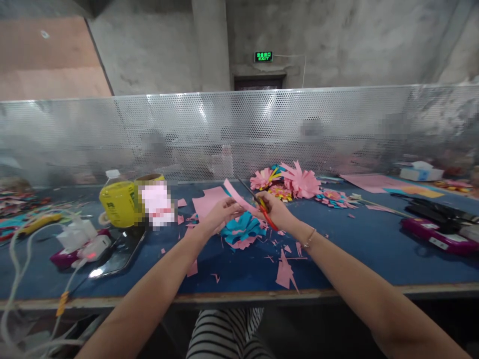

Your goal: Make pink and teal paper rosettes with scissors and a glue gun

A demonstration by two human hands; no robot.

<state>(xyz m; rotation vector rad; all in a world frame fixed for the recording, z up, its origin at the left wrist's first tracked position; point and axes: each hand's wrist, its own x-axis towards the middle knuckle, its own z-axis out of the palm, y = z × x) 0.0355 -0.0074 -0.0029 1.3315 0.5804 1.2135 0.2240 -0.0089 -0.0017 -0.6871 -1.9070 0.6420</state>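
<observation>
My left hand (221, 213) is closed on a pink paper strip (239, 196), which slants up and left in front of me. Wrapped in my right hand (274, 212) are scissors (268, 217) with red and yellow handles; their dark blades point up and left, close to the strip. Just below both hands lies a blue and pink paper flower (243, 230). Behind my left hand rests a flat pink paper sheet (206, 202). Pink scraps (285, 271) are scattered around the flower.
Finished-looking paper flowers (299, 182) sit behind my right hand. To the left stand a yellow-labelled bottle (119, 202), a phone (156, 203), and a power strip (67, 257) with cables. A purple power strip (436, 234) lies right. A perforated metal screen (262, 129) closes off the back.
</observation>
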